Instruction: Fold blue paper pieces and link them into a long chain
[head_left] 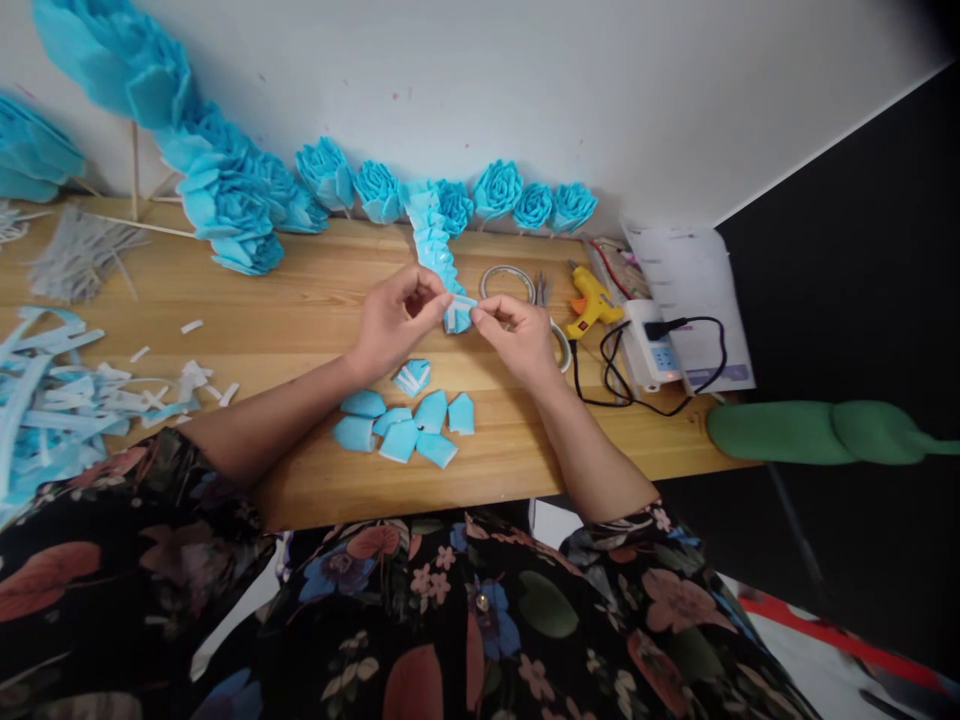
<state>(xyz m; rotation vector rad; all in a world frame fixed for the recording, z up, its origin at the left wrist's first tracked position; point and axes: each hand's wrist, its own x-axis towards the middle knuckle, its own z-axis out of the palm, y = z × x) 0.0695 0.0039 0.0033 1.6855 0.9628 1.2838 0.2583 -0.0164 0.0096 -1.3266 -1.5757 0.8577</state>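
Observation:
Between my two hands is a small blue petal piece (458, 316) with white strips on it. My left hand (401, 312) pinches its left edge between thumb and fingers. At its upper right corner, my right hand (517, 335) grips it the same way. Just behind, a long row of overlapping blue petals (432, 235) runs back toward the wall. Below my hands a petal with white strips (412, 377) lies on the table, and several plain blue petals (400, 438) are spread nearer to me.
Blue flowers (497, 188) line the wall. To the right are tape rolls (508, 283), a yellow glue gun (591, 300), a white power strip (651, 345) with black cable and a green balloon-like object (806, 432). Paper scraps (56, 385) and grey strips (79, 255) lie left on the wooden table (300, 340).

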